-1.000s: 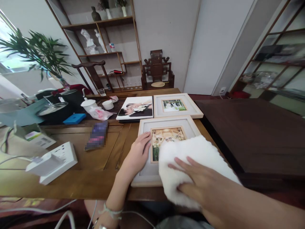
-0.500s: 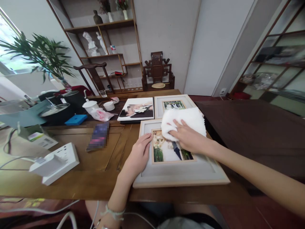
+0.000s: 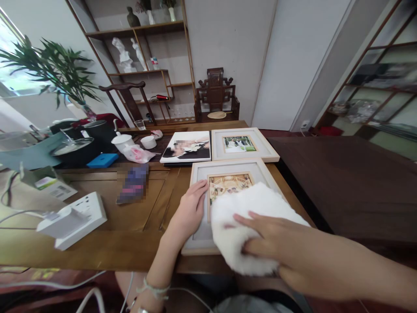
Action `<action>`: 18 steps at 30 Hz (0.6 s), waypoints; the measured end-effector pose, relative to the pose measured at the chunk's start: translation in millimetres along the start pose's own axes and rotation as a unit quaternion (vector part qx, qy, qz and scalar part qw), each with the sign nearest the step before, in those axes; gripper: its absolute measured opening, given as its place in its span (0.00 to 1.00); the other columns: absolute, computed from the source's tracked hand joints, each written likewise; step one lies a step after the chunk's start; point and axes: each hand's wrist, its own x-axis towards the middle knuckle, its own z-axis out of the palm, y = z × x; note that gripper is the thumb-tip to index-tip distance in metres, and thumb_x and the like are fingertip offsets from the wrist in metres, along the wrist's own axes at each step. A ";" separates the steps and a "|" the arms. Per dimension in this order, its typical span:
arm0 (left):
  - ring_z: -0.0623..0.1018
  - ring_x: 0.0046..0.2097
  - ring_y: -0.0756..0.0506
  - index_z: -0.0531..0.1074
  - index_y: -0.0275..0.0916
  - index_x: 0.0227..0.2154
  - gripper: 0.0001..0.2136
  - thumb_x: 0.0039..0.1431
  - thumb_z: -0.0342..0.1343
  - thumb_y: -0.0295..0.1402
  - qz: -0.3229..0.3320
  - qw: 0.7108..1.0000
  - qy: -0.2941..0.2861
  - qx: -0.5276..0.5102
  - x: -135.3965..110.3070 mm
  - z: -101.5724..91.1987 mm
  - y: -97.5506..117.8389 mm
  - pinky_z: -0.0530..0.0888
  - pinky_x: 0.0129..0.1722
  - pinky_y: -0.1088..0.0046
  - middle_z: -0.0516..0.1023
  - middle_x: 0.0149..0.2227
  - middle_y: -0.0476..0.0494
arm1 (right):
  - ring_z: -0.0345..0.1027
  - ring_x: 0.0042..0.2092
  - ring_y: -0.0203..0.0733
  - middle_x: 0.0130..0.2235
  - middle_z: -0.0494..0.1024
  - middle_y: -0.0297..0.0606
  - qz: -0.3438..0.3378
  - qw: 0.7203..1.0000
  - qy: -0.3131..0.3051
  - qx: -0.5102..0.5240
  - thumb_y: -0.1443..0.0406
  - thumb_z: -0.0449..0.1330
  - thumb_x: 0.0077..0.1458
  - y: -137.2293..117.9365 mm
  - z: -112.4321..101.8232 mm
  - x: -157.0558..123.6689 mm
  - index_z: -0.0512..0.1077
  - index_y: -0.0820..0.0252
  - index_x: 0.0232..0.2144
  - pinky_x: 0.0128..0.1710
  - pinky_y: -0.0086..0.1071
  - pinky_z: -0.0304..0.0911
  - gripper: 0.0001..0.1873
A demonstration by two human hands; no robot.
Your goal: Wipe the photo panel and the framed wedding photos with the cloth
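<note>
A pale wooden picture frame [image 3: 224, 166] with a photo in it lies flat at the near edge of the wooden table [image 3: 107, 234]. My left hand [image 3: 190, 209] lies flat on the frame's left side, fingers stretched out. My right hand [image 3: 273, 243] presses a fluffy white cloth [image 3: 241, 213] onto the near half of the frame, fingers spread over the cloth. The cloth hides most of the photo.
Behind it lie a second frame [image 3: 244, 145] and a frameless photo print [image 3: 186, 147]. To the left are a white power strip [image 3: 74, 217], a blurred flat object [image 3: 133, 184], a blue box [image 3: 102, 160], cups, a kettle and cables. A dark table [image 3: 345, 182] adjoins on the right.
My right hand has dragged the white cloth from the frame's far edge back to its near half, covering the photo again. My left hand has stayed put.
</note>
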 end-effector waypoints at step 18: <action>0.68 0.59 0.43 0.71 0.31 0.50 0.17 0.62 0.42 0.26 -0.002 1.000 -0.006 -0.004 0.5 -3.1 3.7 0.64 0.60 0.60 0.71 0.55 0.35 | 0.44 0.64 0.61 0.62 0.56 0.57 -0.010 0.989 0.050 -0.139 0.79 0.51 0.43 26.1 13.9 56.2 0.68 0.67 0.50 0.58 0.56 0.48 0.29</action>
